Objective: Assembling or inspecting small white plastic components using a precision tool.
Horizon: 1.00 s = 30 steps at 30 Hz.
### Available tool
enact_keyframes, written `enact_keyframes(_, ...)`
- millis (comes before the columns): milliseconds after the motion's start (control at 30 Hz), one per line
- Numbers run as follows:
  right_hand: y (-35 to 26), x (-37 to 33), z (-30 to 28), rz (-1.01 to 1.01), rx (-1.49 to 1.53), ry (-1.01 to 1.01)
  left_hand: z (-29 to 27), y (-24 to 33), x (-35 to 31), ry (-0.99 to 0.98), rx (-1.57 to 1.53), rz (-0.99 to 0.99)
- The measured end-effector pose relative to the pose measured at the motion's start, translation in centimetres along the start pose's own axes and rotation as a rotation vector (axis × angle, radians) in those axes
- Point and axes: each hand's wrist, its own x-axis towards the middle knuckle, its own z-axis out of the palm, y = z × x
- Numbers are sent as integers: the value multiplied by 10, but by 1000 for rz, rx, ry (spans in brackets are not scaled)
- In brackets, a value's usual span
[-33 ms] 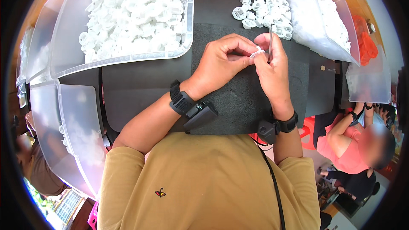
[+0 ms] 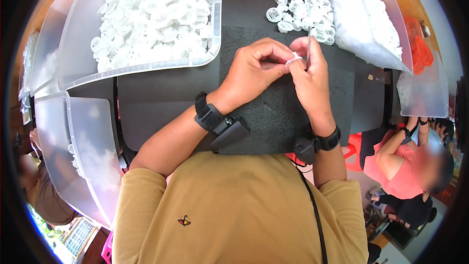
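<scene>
Fingers of your left hand (image 2: 253, 72) pinch a small white part (image 2: 294, 59) above the dark mat (image 2: 273, 122), while your right hand (image 2: 313, 84), close against it, grips a slim metal tool (image 2: 309, 44). Beyond your hands, a white pile (image 2: 303, 10) lies on the tabletop (image 2: 244, 5).

On my right I see a crumpled orange bag (image 2: 421, 55), a red stool (image 2: 355, 141) and a co-worker in pink (image 2: 392, 166), and on my left a person in brown (image 2: 51, 193).
</scene>
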Motion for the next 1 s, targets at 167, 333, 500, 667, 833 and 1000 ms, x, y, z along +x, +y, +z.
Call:
enact_keyframes(167,-9,9,-8,110,136,-190,-7,-3,5,-10,-49,-94)
enact_keyframes(333,-21,9,-29,117,242,-255,-14,6,8,-19,-265,-190)
enact_keyframes(500,-19,11,-24,56,131,-183,-16,3,10,-21,-279,-217)
enact_keyframes(667,-25,6,-23,-322,-388,43,-17,5,13,38,-277,-210)
enact_keyframes(833,-32,-12,-28,-271,-423,-33,-23,8,11,-17,-242,-279)
enact_keyframes(1000,-9,-19,-36,-108,-274,-145,-21,8,11,-28,-291,-289)
